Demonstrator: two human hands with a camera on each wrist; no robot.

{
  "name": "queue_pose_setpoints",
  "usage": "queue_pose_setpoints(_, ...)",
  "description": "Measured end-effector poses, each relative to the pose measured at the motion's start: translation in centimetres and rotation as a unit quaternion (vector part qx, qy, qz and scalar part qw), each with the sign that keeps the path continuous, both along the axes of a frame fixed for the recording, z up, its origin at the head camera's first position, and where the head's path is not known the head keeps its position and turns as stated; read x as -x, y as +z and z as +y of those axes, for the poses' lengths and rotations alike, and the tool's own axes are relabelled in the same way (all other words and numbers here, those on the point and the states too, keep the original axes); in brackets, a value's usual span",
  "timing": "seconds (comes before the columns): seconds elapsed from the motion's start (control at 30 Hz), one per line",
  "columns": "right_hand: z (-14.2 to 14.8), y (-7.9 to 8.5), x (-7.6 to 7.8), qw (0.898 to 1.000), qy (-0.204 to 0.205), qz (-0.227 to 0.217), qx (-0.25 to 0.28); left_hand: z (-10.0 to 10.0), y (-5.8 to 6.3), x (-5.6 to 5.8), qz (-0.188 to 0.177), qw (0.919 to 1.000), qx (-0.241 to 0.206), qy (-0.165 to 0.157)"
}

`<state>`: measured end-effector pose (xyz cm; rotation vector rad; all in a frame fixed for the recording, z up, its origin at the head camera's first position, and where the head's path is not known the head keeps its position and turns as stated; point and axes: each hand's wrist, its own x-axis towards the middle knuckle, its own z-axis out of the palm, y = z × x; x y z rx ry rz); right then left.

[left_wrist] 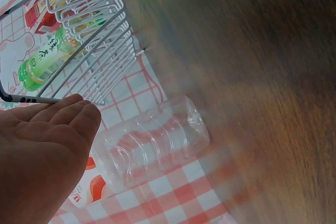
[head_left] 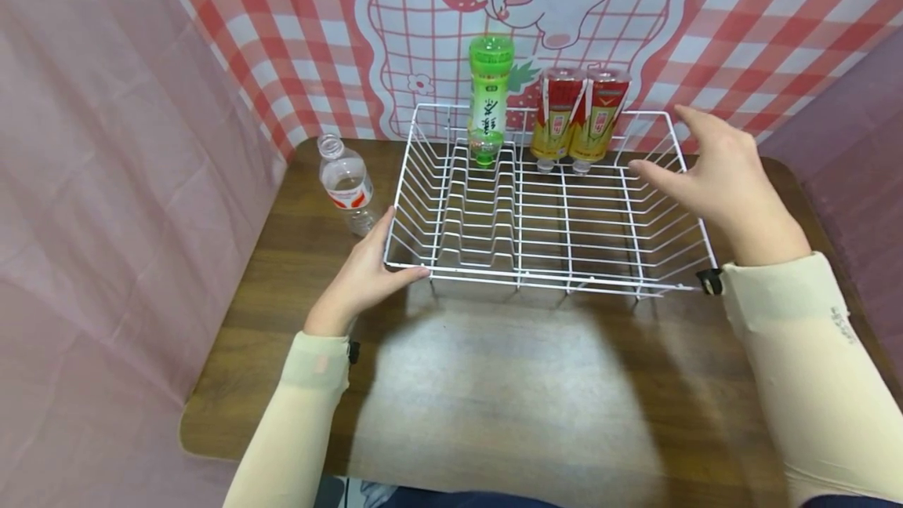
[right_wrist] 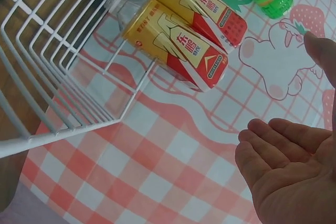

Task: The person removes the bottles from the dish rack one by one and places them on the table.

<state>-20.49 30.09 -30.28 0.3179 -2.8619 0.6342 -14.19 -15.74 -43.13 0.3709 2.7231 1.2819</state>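
Observation:
A white wire dish rack (head_left: 542,277) stands on the wooden table. My left hand (head_left: 367,271) touches its front left corner, thumb along the front rim, fingers straight at the left side. Over the rack's right end hovers my right hand (head_left: 723,171), thumb and fingers spread apart, nothing between them. At the back of the rack, a green tea bottle (head_left: 488,100) is upside down. Beside it two red and yellow drink bottles (head_left: 557,112) lean side by side, necks downward. A clear plastic bottle (head_left: 347,183) with no cap stands left of the rack, near my left fingers.
Behind the rack hangs a red and white checked cloth (head_left: 317,14) with a bunny and strawberries. Pink curtains (head_left: 92,179) border the table on both sides. The wooden table top (head_left: 508,390) extends in front of the rack.

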Motion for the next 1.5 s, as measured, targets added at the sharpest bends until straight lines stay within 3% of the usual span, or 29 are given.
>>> queue_pose_setpoints(0.23, 0.0, 0.1, 0.7, 0.999, -0.016, -0.028, -0.003, 0.0, -0.1, 0.1, 0.003, 1.0, 0.001, 0.0)
queue_pose_setpoints(0.47, 0.0, -0.3, 1.6, 1.0, -0.007, -0.017, 0.0, 0.1, -0.2, 0.1, 0.003, 1.0, -0.001, 0.002)
queue_pose_setpoints(0.8, -0.1, -1.0, 2.2, 0.999, -0.019, -0.035, 0.012, 0.1, -0.2, 0.1, 0.012, 0.9999, -0.011, -0.001)
queue_pose_setpoints(1.5, -0.6, -0.8, 3.7, 0.995, -0.031, -0.086, 0.038, 0.1, -0.1, -0.1, 0.004, 1.0, -0.001, 0.004)
